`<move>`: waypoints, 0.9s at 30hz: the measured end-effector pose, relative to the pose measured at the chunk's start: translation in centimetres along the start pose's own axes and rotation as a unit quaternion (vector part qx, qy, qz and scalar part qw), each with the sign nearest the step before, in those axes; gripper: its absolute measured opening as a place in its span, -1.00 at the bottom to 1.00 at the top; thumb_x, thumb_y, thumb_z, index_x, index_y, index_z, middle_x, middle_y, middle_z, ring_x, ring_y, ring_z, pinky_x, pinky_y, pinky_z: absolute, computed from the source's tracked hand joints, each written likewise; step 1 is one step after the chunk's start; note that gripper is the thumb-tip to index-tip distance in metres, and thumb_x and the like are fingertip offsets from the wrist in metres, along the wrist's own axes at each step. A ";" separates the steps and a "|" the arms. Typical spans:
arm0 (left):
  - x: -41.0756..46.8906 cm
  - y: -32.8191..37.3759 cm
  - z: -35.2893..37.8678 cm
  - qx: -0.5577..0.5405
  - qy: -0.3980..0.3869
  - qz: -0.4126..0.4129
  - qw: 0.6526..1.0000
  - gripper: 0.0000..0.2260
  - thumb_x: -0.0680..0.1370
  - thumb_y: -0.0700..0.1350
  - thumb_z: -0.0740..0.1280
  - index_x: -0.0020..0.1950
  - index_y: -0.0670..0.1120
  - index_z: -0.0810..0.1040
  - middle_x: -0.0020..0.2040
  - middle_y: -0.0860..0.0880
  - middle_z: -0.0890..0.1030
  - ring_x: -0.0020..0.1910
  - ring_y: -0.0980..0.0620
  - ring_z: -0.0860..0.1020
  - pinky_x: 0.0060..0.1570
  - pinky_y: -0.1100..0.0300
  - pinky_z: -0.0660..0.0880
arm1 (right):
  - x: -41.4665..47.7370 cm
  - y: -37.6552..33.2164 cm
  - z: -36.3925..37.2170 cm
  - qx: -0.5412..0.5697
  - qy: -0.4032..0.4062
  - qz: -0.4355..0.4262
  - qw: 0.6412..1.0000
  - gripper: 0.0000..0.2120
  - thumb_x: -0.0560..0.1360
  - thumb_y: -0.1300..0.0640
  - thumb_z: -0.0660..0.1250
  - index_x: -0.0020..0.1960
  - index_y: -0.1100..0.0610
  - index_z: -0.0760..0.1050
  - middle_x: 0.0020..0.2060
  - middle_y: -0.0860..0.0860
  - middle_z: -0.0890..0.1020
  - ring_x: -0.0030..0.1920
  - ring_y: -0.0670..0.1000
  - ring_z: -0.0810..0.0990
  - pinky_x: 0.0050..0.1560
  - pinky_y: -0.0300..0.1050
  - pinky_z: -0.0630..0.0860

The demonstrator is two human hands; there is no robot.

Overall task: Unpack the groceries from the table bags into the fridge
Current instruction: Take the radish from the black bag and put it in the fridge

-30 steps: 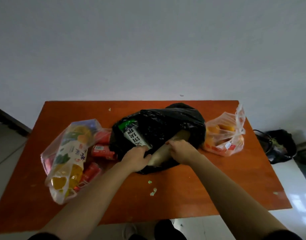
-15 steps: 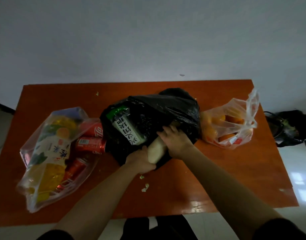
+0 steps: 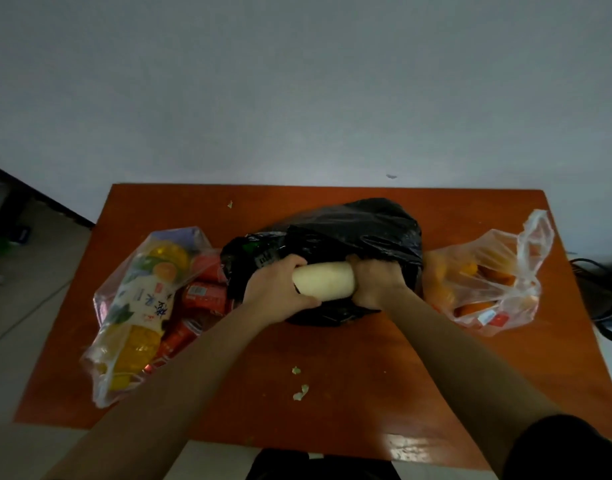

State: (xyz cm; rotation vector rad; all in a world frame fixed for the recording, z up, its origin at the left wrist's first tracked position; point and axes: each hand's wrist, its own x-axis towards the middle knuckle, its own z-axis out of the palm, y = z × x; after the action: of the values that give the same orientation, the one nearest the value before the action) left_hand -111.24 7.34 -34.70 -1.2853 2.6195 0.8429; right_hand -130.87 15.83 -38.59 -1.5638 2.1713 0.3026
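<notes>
A black plastic bag lies in the middle of the orange-brown table. A pale white radish sticks out of the bag's mouth, lying sideways. My left hand wraps around the radish's left end. Gripping its right end is my right hand, right at the bag's opening; the rest of the radish is hidden by the hand and the bag. Inside the bag, a green-and-white package shows only in part. No fridge is in view.
A clear bag with yellow drink bottles and red cans lies at the left. At the right sits a clear bag of oranges. Small green scraps lie near the front edge. A dark bag sits on the floor at right.
Both hands have drawn the radish further out of the black bag, and it now lies sideways between them. The bag has folded over most of the green-and-white package.
</notes>
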 end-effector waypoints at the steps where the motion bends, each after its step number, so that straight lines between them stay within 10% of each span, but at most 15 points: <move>1: 0.0 0.4 -1.0 -0.021 0.019 0.005 1.000 -0.23 0.32 0.22 0.56 0.45 0.12 0.33 0.25 0.03 0.55 0.17 0.00 0.54 0.12 0.09 0.49 | -0.2 0.0 -0.3 0.025 0.014 0.002 1.000 -0.39 0.43 -0.08 0.38 0.44 -0.02 0.32 0.20 0.06 0.56 0.21 0.19 0.55 0.11 0.09 0.54; 9: -0.9 -0.4 -4.8 -0.229 0.126 0.014 0.965 -0.15 0.35 0.25 0.54 0.53 0.11 0.21 0.23 0.12 0.48 0.21 0.10 0.47 0.18 0.11 0.43 | -1.3 -0.5 -4.0 0.125 0.113 0.029 0.985 -0.28 0.32 -0.37 0.42 0.39 -0.12 0.39 0.17 0.01 0.63 0.13 0.14 0.62 0.09 0.04 0.56; 14: -1.9 -1.9 -5.4 -0.131 0.102 0.010 0.986 -0.30 0.38 0.40 0.37 0.40 0.05 0.43 -0.06 0.16 0.55 -0.07 0.19 0.56 -0.12 0.22 0.46 | -1.6 -0.7 -4.5 0.199 0.105 0.094 0.970 -0.11 0.22 -0.52 0.41 0.36 -0.03 0.36 0.16 0.04 0.63 0.20 0.17 0.59 0.26 0.15 0.44; 19: -2.0 -0.2 -6.3 -0.153 0.066 0.008 0.986 -0.07 0.31 0.52 0.32 0.54 0.06 0.21 0.33 0.12 0.44 0.31 0.10 0.43 0.30 0.02 0.43 | -3.4 -2.4 -4.8 0.299 0.148 0.106 0.937 -0.14 0.21 -0.55 0.38 0.30 0.01 0.42 0.02 -0.04 0.64 0.03 0.09 0.64 0.05 0.08 0.58; 27: -2.7 4.0 -12.0 -0.401 0.194 0.075 0.892 -0.31 0.28 0.44 0.42 0.20 0.00 0.53 0.06 0.06 0.66 0.04 0.08 0.64 0.04 -0.05 0.61 | -7.4 -9.1 -8.0 0.333 0.273 0.039 0.902 -0.22 0.28 -0.38 0.49 0.38 -0.07 0.39 0.09 -0.11 0.63 0.05 -0.02 0.63 -0.04 -0.03 0.60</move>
State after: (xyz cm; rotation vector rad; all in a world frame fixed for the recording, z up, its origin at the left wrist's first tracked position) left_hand -110.86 4.93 -21.98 -1.5364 2.7760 2.0413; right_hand -122.20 15.60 -27.30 -1.2378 2.3515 -0.8776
